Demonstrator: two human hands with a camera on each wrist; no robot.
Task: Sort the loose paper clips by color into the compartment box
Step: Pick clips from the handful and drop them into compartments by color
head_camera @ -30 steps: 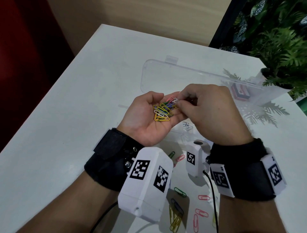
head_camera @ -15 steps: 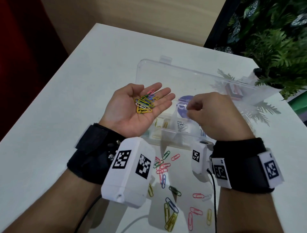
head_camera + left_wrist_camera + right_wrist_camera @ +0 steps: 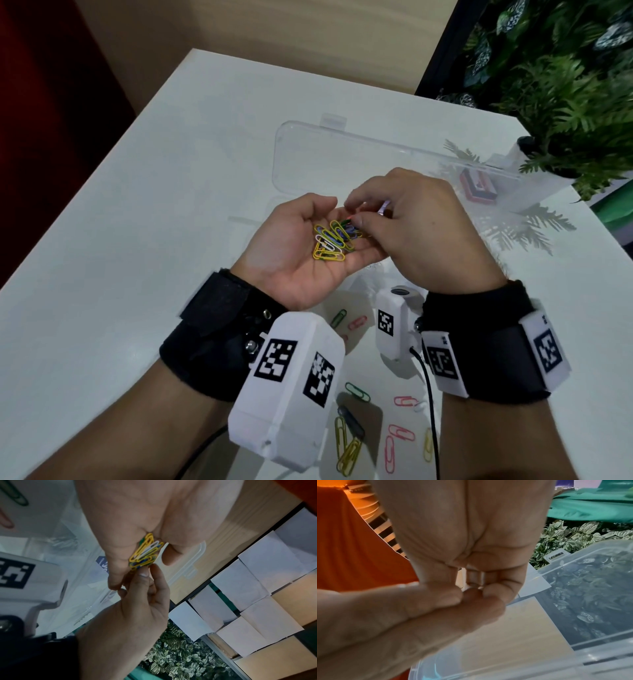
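My left hand [image 3: 301, 263] is palm up and cupped round a pile of paper clips [image 3: 330, 241], mostly yellow with white, blue and green ones. In the left wrist view the pile [image 3: 145, 551] sits in the fold between thumb and fingers. My right hand [image 3: 358, 224] reaches over the palm, and its thumb and forefinger pinch a clip at the pile's far edge; I cannot tell that clip's colour. The clear compartment box [image 3: 274, 205] lies under both hands, mostly hidden, with its lid [image 3: 308, 154] open flat behind. Loose clips [image 3: 349, 448] in yellow, pink and green lie on the table near my wrists.
A potted fern [image 3: 565, 102] stands at the table's back right corner, with a small red and black item [image 3: 478, 186] by it. The white table [image 3: 137, 240] drops off along its left edge. A cable [image 3: 431, 411] runs from my right wrist camera.
My right hand came back from over the box to the left palm and now pinches in the pile. The left hand moved right over the box and cupped more.
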